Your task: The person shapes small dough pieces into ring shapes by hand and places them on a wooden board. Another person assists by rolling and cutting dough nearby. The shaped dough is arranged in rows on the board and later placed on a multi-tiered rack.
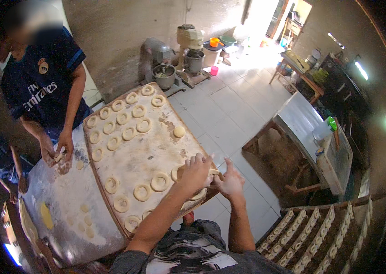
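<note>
Both my hands meet at the right edge of a floured wooden board [138,146]. Between them is a pale dough ring [214,172], partly hidden by my fingers. My left hand [196,173] is closed on its left side, fingers curled over it. On the other side, my right hand [230,183] pinches the ring low down, with its index finger pointing up. Shaped dough rings [160,181] lie in rows at the near and far ends of the board. A single round dough ball [179,131] rests near the board's right edge.
At the left, a co-worker's hands [60,148] handle dough over a floured metal table [56,192] bearing several dough pieces. Two mixers [156,57] stand by the wall. A metal-topped table [300,112] is at the right; trays of dough rings [311,233] fill the lower right.
</note>
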Demonstrator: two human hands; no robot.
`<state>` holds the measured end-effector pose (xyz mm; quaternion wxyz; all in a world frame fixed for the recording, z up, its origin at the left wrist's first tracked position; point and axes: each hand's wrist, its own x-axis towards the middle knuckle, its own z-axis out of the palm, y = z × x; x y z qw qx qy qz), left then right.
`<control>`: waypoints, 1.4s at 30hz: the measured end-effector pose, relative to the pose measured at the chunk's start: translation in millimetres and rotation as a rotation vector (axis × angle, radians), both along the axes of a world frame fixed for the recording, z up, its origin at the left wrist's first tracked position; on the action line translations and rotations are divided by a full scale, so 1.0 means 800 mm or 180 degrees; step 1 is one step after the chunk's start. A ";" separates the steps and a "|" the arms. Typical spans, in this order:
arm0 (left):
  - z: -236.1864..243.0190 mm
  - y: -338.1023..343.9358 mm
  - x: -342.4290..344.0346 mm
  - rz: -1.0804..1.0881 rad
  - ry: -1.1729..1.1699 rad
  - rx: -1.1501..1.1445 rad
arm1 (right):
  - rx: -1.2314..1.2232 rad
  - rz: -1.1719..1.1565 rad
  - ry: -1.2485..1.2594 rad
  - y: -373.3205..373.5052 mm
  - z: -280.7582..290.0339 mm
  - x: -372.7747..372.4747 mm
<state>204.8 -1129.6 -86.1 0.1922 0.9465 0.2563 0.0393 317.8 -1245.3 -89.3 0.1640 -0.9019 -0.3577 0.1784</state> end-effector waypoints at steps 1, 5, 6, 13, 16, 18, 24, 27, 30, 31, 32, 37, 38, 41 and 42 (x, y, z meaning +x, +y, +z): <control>0.010 -0.001 -0.012 0.0056 -0.0010 -0.0013 | 0.0016 0.0099 0.0000 -0.004 0.005 -0.004; 0.031 -0.005 -0.079 0.0468 -0.0595 -0.0331 | 0.0928 0.0381 -0.0008 -0.005 0.017 -0.029; 0.046 -0.005 -0.111 0.0712 -0.0719 -0.0540 | 0.0863 0.0394 0.0251 -0.002 0.056 -0.046; -0.017 -0.013 -0.372 0.3102 -0.1782 -0.0242 | 0.0865 0.2890 0.1422 0.144 0.087 -0.280; -0.051 -0.030 -0.491 0.3795 -0.1707 0.0066 | 0.0254 0.3993 0.1458 0.204 0.064 -0.427; -0.060 -0.035 -0.541 0.4233 -0.2014 0.0200 | 0.0279 0.4276 0.0800 0.242 -0.003 -0.497; -0.061 -0.038 -0.634 0.4484 -0.1827 -0.1096 | 0.0320 0.3813 -0.0025 0.259 -0.093 -0.587; -0.078 -0.026 -0.651 0.4447 -0.1147 -0.1090 | -0.0495 0.3877 0.0871 0.258 -0.035 -0.613; -0.051 -0.009 -0.666 0.4033 -0.1688 -0.1347 | -0.0011 0.3440 0.2263 0.255 -0.046 -0.601; -0.041 -0.008 -0.672 0.3965 -0.1895 -0.1383 | 0.0034 0.3322 0.2773 0.253 -0.036 -0.606; -0.036 -0.004 -0.678 0.3878 -0.2138 -0.1400 | 0.0100 0.3123 0.3264 0.246 -0.021 -0.607; 0.018 0.002 -0.698 0.3613 -0.2871 -0.1690 | 0.0448 0.2989 0.3755 0.231 0.022 -0.616; 0.030 0.001 -0.702 0.3595 -0.2922 -0.1863 | 0.0502 0.3005 0.3660 0.227 0.037 -0.623; 0.045 0.014 -0.713 0.3347 -0.2639 -0.1592 | 0.0876 0.2978 0.2225 0.233 0.035 -0.650; 0.047 0.018 -0.714 0.3219 -0.2465 -0.1387 | 0.1001 0.2906 0.1559 0.234 0.027 -0.658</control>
